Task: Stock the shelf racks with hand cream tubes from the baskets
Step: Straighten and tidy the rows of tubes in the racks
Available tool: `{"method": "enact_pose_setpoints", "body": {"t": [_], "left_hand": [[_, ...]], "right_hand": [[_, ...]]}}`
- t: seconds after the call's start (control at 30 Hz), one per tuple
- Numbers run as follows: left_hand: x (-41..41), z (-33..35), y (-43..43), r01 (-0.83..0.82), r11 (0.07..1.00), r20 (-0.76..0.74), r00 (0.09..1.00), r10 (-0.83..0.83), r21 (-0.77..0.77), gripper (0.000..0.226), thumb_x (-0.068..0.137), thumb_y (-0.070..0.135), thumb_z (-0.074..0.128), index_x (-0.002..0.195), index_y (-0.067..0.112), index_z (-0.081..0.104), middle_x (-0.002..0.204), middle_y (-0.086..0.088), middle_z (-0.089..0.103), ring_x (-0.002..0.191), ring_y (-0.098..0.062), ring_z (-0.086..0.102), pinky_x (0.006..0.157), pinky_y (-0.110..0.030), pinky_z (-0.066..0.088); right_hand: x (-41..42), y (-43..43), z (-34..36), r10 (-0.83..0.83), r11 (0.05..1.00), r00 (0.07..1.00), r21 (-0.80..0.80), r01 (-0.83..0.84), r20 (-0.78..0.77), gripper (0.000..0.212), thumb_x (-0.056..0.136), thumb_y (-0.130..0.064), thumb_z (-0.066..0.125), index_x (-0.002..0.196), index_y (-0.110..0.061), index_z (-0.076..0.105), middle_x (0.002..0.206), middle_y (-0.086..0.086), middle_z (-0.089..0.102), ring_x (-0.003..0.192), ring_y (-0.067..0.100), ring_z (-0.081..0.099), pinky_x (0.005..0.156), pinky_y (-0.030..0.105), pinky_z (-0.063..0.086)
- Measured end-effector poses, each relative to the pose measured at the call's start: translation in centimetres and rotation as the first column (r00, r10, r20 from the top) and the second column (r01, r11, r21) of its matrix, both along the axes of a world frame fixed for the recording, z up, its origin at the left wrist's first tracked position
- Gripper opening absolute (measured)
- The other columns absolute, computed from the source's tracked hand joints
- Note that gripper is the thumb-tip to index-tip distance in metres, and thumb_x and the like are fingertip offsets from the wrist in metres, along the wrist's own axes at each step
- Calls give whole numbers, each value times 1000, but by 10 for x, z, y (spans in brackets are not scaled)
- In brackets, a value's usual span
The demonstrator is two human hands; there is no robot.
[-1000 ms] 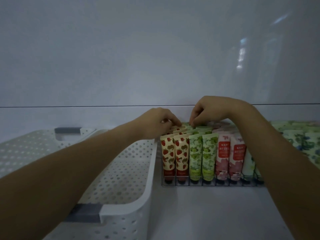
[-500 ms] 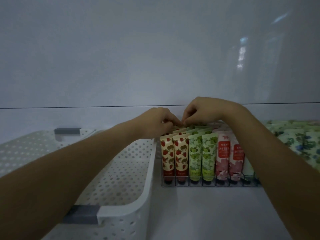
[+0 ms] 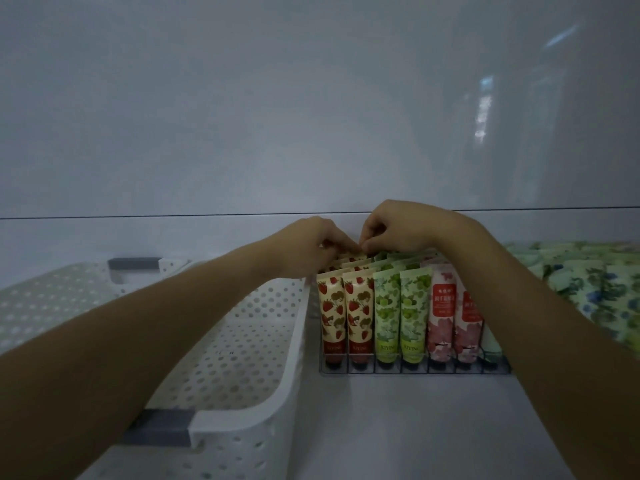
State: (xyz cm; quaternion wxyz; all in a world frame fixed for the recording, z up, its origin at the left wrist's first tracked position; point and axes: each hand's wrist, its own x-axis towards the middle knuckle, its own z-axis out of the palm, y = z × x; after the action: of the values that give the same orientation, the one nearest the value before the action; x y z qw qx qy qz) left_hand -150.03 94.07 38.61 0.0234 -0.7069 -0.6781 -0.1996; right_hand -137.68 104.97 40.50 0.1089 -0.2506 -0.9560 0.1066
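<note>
Both hands are at the back of the wire rack (image 3: 415,371), settling tubes into line. The left hand (image 3: 304,245) has its fingers (image 3: 336,239) curled, the tips pinching the top edges of the rearmost strawberry tubes (image 3: 346,311). The right hand (image 3: 398,226) meets it fingertip to fingertip, fingers curled and nipping the same crimped tops, just beside the green tubes (image 3: 398,306). The knuckles hide which single tube each hand grips.

On the near side of the fingers the rows stand upright and full, with pink tubes (image 3: 446,313) to the right of the green. The white basket (image 3: 277,358) lies left of the left fingers, close against the rack, and the part of its inside that shows holds no tubes.

The step looks like seating and straightening the back strawberry tubes. Next they need pressing down square and letting go. After that comes a reach for remaining stock, perhaps the flowered tubes (image 3: 588,282) lying right of the right fingers.
</note>
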Motion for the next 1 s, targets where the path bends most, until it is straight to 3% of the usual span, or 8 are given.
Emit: {"method": "enact_pose_setpoints", "body": {"t": [0.13, 0.3, 0.43, 0.57, 0.87, 1.0], "left_hand": [[-2, 1, -1, -5, 1000, 60, 998, 5, 1, 34, 94, 4, 42, 117, 17, 64, 97, 10, 53, 94, -4, 50, 74, -2, 35], [-6, 3, -4, 3, 999, 105, 994, -6, 33, 28, 92, 7, 47, 108, 16, 68, 90, 14, 57, 86, -1, 55, 78, -12, 43], [-5, 2, -3, -12, 999, 71, 997, 10, 32, 27, 92, 10, 48, 107, 17, 69, 97, 9, 56, 97, -9, 57, 88, -24, 46], [-3, 1, -2, -24, 999, 63, 998, 22, 29, 27, 92, 11, 48, 108, 19, 69, 99, 8, 56, 100, -10, 56, 90, -26, 46], [-3, 0, 0, -30, 998, 105, 994, 23, 62, 29, 92, 4, 46, 107, 14, 68, 92, 9, 58, 84, -3, 55, 78, -13, 43], [-5, 1, 0, -50, 996, 83, 996, 44, 71, 29, 93, 3, 45, 107, 14, 68, 89, 10, 57, 83, -3, 53, 68, -2, 40]], "right_hand": [[6, 0, 5, 23, 999, 1000, -45, -23, 8, 10, 89, -21, 59, 93, -21, 68, 85, -13, 63, 83, 6, 59, 74, 20, 45], [19, 3, 14, 61, 990, 997, -134, -54, 47, 14, 87, -14, 61, 91, -26, 66, 93, -9, 66, 95, 11, 61, 91, 29, 48], [16, 4, 11, 52, 993, 998, -108, -48, 32, 9, 82, -19, 68, 85, -27, 65, 86, -12, 64, 88, 8, 60, 88, 28, 47], [13, 3, 9, 45, 994, 999, -98, -44, 10, 8, 82, -19, 69, 82, -26, 64, 82, -11, 63, 82, 7, 58, 83, 26, 46], [24, 4, 19, 27, 996, 1000, -80, -27, -6, 11, 84, -18, 66, 81, -28, 63, 84, -10, 63, 79, 7, 57, 75, 23, 45], [35, 7, 25, -25, 996, 992, -87, 35, 121, 11, 83, -17, 67, 83, -28, 66, 92, -8, 66, 87, 9, 59, 79, 23, 47]]}}
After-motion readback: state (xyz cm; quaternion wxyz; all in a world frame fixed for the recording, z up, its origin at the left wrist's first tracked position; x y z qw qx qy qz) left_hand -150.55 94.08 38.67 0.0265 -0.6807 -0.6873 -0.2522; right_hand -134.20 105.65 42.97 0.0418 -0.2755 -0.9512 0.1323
